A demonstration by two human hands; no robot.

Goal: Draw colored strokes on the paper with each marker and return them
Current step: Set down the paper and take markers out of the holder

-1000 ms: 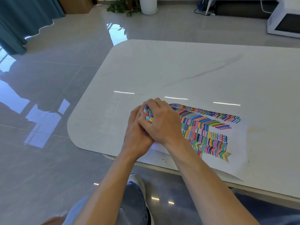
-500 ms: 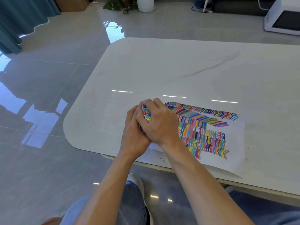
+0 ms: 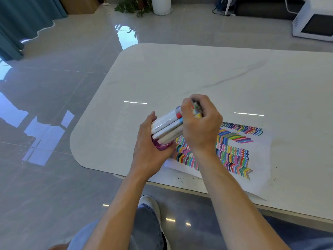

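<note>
— Markers [image 3: 167, 126], where are they?
— Bundled in a pink holder [image 3: 161, 146], tilted, near the table's [image 3: 180, 73] front edge, over the left end of the paper [image 3: 259, 170].
— Grips?
— The left hand [image 3: 149, 154] wraps the holder's base. The right hand [image 3: 201, 127] curls over the cap ends, hiding most caps and some strokes.
— Around?
— A curtain [image 3: 21, 20] far left, and a potted plant [image 3: 133, 6] and white appliance [image 3: 313, 24] beyond.

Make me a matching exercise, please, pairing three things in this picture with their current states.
Things:
1. bundle of white-barrelled markers
2. pink translucent holder
3. white paper with coloured strokes

States:
A. flat on the white table
B. held by the left hand
C. tilted, cap ends gripped by the right hand

Pairs: 1-C; 2-B; 3-A.
</note>
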